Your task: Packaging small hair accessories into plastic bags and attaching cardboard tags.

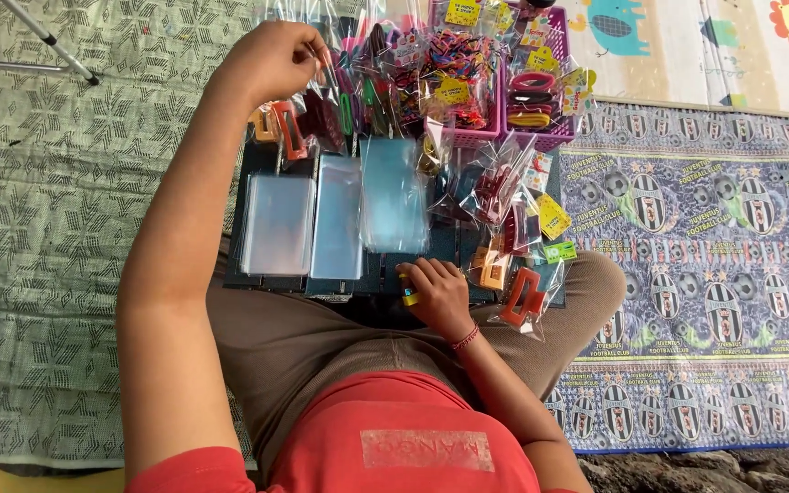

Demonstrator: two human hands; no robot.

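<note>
I sit cross-legged with a dark board (257, 164) across my lap. My left hand (278, 60) is stretched far forward, its fingers closed on the top of a clear packet (329, 78) among bagged hair clips. My right hand (435, 290) rests at the board's near edge, closed on a small yellow and blue object (407, 294). Three stacks of clear plastic sleeves (338, 215) lie side by side on the board between my hands. An orange claw clip in a bag (524, 298) lies just right of my right hand.
A purple basket (554, 135) full of bagged hair ties and bands stands at the far right of the board. More bagged clips (502, 187) spill beside it. A green patterned mat (47, 201) lies left, a football-print mat (714, 237) right. A metal leg (47, 38) crosses top left.
</note>
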